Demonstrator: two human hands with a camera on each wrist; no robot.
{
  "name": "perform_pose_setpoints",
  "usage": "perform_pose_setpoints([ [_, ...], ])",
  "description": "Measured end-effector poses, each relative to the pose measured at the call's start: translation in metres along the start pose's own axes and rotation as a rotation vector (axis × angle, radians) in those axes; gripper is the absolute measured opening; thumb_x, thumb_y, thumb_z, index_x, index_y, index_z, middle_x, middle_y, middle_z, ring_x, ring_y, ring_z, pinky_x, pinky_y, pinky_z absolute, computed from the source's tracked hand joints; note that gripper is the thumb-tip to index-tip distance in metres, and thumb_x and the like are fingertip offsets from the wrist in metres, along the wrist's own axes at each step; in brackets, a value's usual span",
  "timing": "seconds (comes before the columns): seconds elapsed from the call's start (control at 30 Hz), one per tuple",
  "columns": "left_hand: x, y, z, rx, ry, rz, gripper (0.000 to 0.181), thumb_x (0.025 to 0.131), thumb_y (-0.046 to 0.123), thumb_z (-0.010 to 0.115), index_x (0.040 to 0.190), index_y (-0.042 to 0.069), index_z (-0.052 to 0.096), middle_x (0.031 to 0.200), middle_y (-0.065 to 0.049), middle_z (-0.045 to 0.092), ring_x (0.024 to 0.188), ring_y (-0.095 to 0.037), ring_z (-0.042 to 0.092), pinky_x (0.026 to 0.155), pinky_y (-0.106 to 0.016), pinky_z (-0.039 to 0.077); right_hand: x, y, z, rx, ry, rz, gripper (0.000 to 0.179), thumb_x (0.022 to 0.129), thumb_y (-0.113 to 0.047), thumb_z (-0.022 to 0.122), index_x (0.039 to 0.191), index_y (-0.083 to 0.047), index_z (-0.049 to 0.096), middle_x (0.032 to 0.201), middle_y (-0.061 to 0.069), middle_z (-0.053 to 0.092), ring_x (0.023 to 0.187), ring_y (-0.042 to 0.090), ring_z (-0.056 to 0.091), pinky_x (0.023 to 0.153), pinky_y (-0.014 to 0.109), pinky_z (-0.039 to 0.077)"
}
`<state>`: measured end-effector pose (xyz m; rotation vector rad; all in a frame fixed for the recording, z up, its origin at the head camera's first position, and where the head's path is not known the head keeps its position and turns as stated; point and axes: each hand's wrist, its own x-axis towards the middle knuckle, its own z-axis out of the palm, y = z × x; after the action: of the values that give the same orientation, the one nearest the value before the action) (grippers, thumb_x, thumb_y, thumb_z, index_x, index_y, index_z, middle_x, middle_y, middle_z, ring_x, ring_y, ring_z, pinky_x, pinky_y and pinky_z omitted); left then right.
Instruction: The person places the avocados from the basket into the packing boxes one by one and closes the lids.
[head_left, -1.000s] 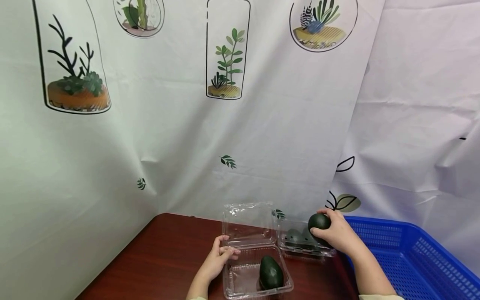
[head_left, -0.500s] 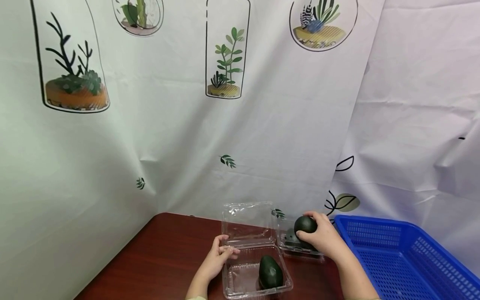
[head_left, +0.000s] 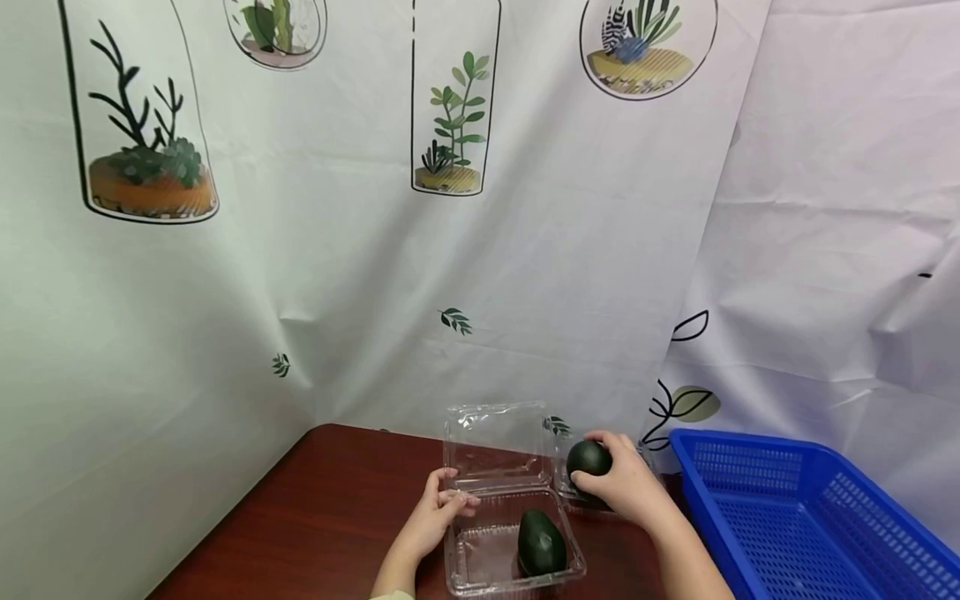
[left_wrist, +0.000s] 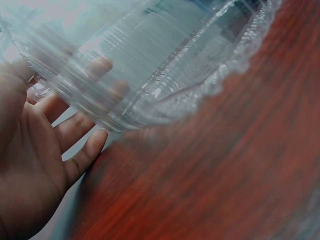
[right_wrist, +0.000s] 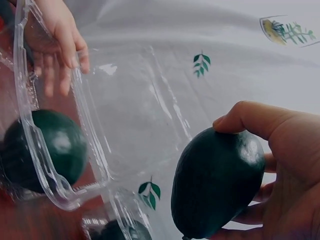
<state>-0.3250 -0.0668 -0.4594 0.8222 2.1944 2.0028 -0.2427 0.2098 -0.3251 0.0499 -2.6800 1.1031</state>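
Observation:
My right hand (head_left: pixel 626 483) holds a dark green, glossy avocado (head_left: pixel 588 465) between thumb and fingers; in the right wrist view this avocado (right_wrist: pixel 217 185) has a small stem at its lower end. A clear plastic clamshell (head_left: pixel 480 575) stands with its lid raised on the table. One avocado (head_left: pixel 542 546) lies in its right half. At the clamshell's back left corner, by the hinge, my left hand (head_left: pixel 435 521) grips the edge. Through the plastic in the left wrist view, fingers of the left hand (left_wrist: pixel 55 125) show.
Behind the right hand sits a second clear clamshell (head_left: pixel 566 492), partly hidden, with a dark avocado (right_wrist: pixel 125 231) inside it. A blue slotted basket (head_left: pixel 780 442) stands to the right of the reddish-brown table (head_left: pixel 337 500). A white printed cloth (head_left: pixel 360 275) hangs behind.
My right hand has carried the avocado leftward and slightly down, from near the basket to in front of the second clamshell. The left hand and the raised-lid clamshell stay put.

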Motion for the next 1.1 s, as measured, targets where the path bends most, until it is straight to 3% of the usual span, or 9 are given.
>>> perform_pose_setpoints([
  [0.5,0.002,-0.002,-0.003,-0.031,0.006,-0.022,0.044,0.097,0.011,0.044,0.13,-0.004,0.018,0.103,-0.022,0.064,0.093,-0.036,0.062,0.089,-0.049,0.042,-0.003,-0.012,0.031,0.087,0.011,-0.035,0.056,0.071,-0.022,0.076,0.121,-0.012,0.054,0.112,0.013,0.048,0.087,0.025,0.055,0.066,0.039,0.047],
  [0.8,0.001,-0.003,-0.003,-0.042,0.009,-0.007,0.044,0.098,0.01,0.043,0.129,-0.005,0.017,0.103,-0.026,0.063,0.093,-0.04,0.061,0.088,-0.05,0.042,-0.006,-0.014,0.047,0.192,-0.045,-0.043,0.056,0.076,-0.02,0.073,0.125,-0.01,0.05,0.117,0.015,0.044,0.091,0.028,0.053,0.066,0.038,0.046],
  [1.1,0.001,0.001,-0.002,-0.02,-0.001,-0.038,0.045,0.098,0.014,0.045,0.13,-0.004,0.018,0.103,-0.021,0.064,0.094,-0.035,0.062,0.089,-0.05,0.041,-0.01,-0.012,0.063,0.238,-0.028,-0.055,0.056,0.073,-0.023,0.076,0.123,-0.015,0.052,0.116,0.011,0.045,0.098,0.028,0.052,0.067,0.04,0.048],
])
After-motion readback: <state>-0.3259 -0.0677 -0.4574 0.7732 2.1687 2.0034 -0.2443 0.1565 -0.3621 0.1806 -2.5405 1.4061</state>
